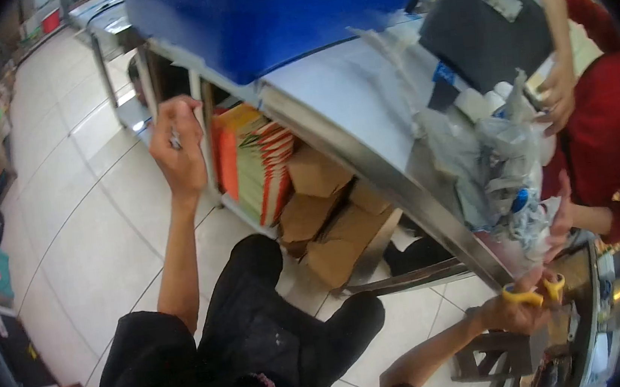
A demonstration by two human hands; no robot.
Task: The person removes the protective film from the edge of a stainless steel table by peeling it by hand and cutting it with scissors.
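My left hand [178, 143] is raised over the tiled floor, left of the metal-edged table, its fingers curled around something small and pale that I cannot make out. At the lower right, my right hand [517, 313] grips yellow-handled scissors [523, 295] near the table's corner; the blades are hidden. Just beyond it, a heap of clear and white plastic bags [500, 166] lies on the table [346, 106]. A co-worker in red sleeves has one hand [558, 95] at the top of the heap and the other [561, 220] beside the bags, close to the scissors.
A large blue panel [231, 20] stands at the table's back. A dark grey bin or case [484, 20] is at the upper right. Cardboard boxes [336, 228] and a striped sack [270, 171] sit under the table. A dark stool [493, 355] stands below my right hand.
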